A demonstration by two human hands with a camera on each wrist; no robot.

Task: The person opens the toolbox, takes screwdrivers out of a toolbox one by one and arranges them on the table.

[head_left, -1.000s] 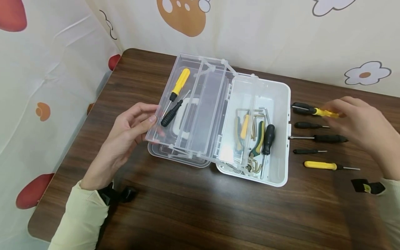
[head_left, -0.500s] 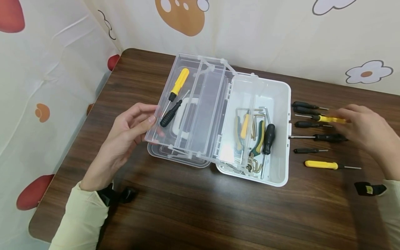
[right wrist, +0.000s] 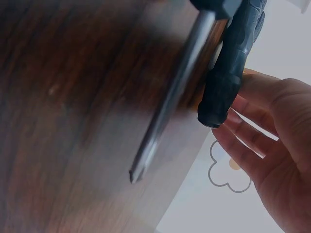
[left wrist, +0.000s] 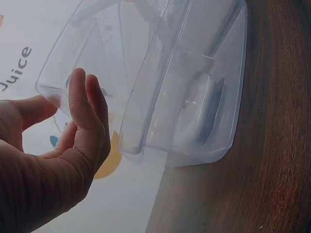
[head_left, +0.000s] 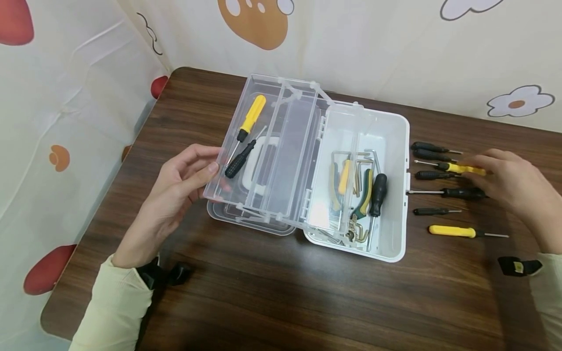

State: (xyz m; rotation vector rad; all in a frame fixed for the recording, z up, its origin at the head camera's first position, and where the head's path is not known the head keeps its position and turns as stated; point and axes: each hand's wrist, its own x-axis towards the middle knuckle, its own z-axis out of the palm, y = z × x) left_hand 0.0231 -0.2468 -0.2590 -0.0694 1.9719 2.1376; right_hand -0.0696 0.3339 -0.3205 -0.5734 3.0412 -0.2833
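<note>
My left hand [head_left: 182, 183] pinches the near-left edge of the toolbox's clear upper tray [head_left: 226, 192], thumb on top and fingers below; the left wrist view shows the thumb at its corner. In that tray lie a yellow screwdriver [head_left: 253, 114] and a small black screwdriver [head_left: 239, 161]. At the right, my right hand [head_left: 511, 178] has its fingertips around the handle end of another yellow screwdriver [head_left: 456, 168], low over the table within a row of screwdrivers. The right wrist view shows a black handle [right wrist: 223, 82] in front of the fingers, hiding their tips.
The white toolbox [head_left: 397, 234] stands open, holding pliers [head_left: 364, 195], hex keys and a black screwdriver [head_left: 377, 195]. Below my right hand lie a long black screwdriver [head_left: 463, 193], a small black one [head_left: 432, 211] and a yellow one [head_left: 452, 231]. A printed curtain borders the table.
My right hand has come down slightly towards me with the yellow screwdriver, now lined up in the row, uncovering black screwdrivers behind it. My left hand stays on the tray.
</note>
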